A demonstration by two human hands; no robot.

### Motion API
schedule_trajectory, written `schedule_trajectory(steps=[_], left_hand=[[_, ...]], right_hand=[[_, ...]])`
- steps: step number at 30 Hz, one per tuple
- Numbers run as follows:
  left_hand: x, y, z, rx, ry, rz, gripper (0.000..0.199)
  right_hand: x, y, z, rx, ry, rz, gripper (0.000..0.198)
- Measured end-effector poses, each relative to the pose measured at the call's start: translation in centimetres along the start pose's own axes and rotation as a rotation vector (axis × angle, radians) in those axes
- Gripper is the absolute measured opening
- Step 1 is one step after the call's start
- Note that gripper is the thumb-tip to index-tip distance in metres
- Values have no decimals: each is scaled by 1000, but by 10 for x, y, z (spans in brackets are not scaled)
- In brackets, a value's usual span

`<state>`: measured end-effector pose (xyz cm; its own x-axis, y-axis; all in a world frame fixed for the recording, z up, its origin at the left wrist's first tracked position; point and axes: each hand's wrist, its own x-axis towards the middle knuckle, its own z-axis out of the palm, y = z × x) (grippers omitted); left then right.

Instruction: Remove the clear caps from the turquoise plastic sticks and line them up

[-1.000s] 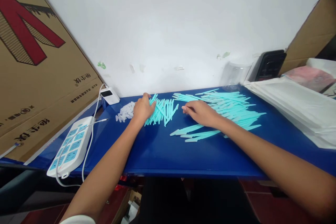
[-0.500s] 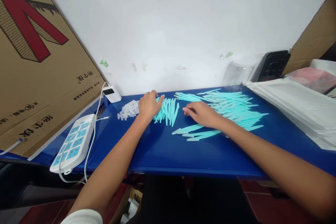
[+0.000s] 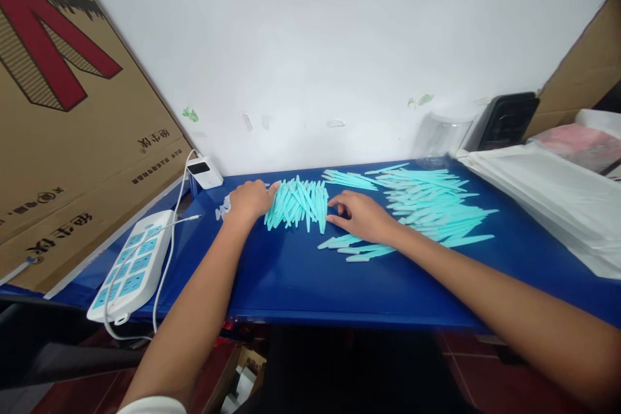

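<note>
Two hands are flanking turquoise sticks (image 3: 298, 204): left hand (image 3: 247, 200) is covering pale pieces (image 3: 222, 209), cannot tell grip; right hand (image 3: 363, 215) is parting thumb and fingers, seemingly empty. Bare table (image 3: 291, 281) is reaching front edge. Left hand is sitting farther left than before.

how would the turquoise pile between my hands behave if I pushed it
The turquoise pile would probably scatter, since its pieces lie loose and crisscrossed. They may slide on the glossy table. Each looks thin and straight, so likely light and stiff.
</note>
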<state>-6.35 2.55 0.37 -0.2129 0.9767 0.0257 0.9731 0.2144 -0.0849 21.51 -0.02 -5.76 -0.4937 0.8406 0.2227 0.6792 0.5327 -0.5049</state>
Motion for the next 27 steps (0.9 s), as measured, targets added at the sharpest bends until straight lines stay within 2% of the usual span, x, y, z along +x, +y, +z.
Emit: schedule_trajectory(steps=[3,6,12,14,20,27], left_hand=[[0,1,1,6,1,14,76],[1,-3,-1,-12,-7,14,75],[6,-9,-2,-110,-35,42,67],[8,-12,-2,-118,-33,34,65],[13,-25,2,-43,7,0,37],[21,-30,10,-17,-38,-34,46]], right_hand=[[-1,0,-7,20,-12,-28,35],[-5,1,-25,42,-36,-61,31],[-12,6,-58,73,-190,-59,35],[-12,7,-59,70,-198,-42,36],[-9,13,-51,28,-149,15,37],[-8,18,-49,0,-127,15,36]])
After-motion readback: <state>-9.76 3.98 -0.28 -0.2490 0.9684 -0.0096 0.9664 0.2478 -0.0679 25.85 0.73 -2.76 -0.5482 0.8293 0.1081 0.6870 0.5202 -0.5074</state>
